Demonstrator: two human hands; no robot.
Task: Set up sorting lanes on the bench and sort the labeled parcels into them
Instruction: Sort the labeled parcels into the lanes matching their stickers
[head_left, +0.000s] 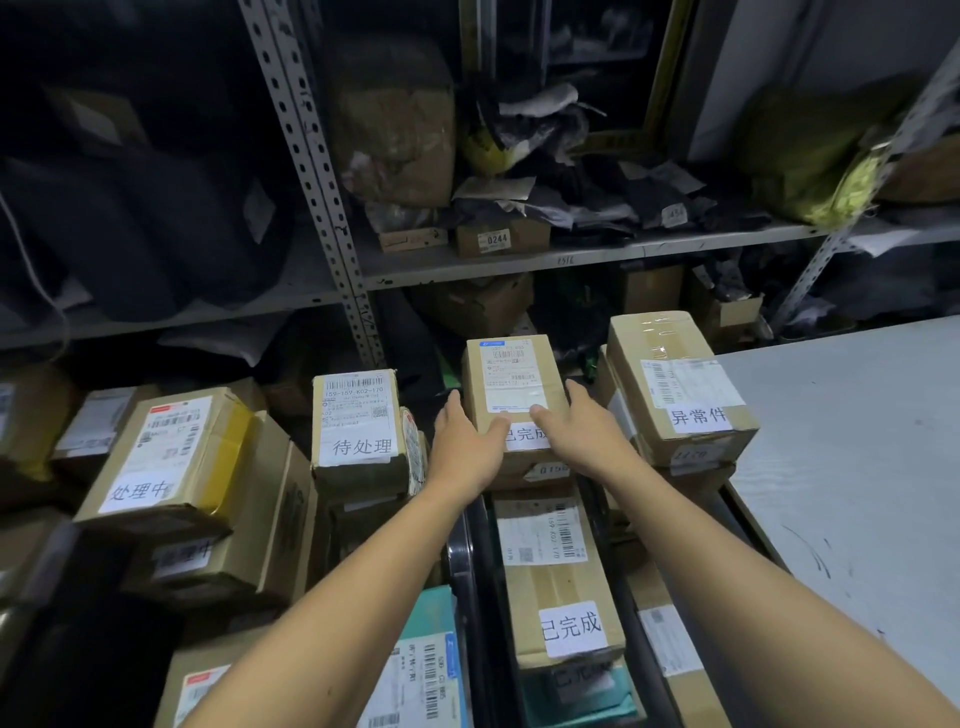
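Note:
Several cardboard parcels with white Chinese lane labels lie in rows below me. A small brown parcel (511, 379) with a shipping label sits atop the middle stack, over a white lane label. My left hand (465, 441) presses its left side and my right hand (582, 431) its right side, gripping it between them. Left of it stands a taller labeled parcel (358, 431), and further left a wide parcel (166, 457) with yellow tape. To the right is a taped parcel (675, 384). Nearer me lies a long labeled parcel (556, 571).
A grey metal shelf rack (332, 208) packed with dark bags and boxes rises behind the parcels. A pale grey bench top (852, 467) stretches along the right. A teal-wrapped package (431, 654) lies near my left forearm.

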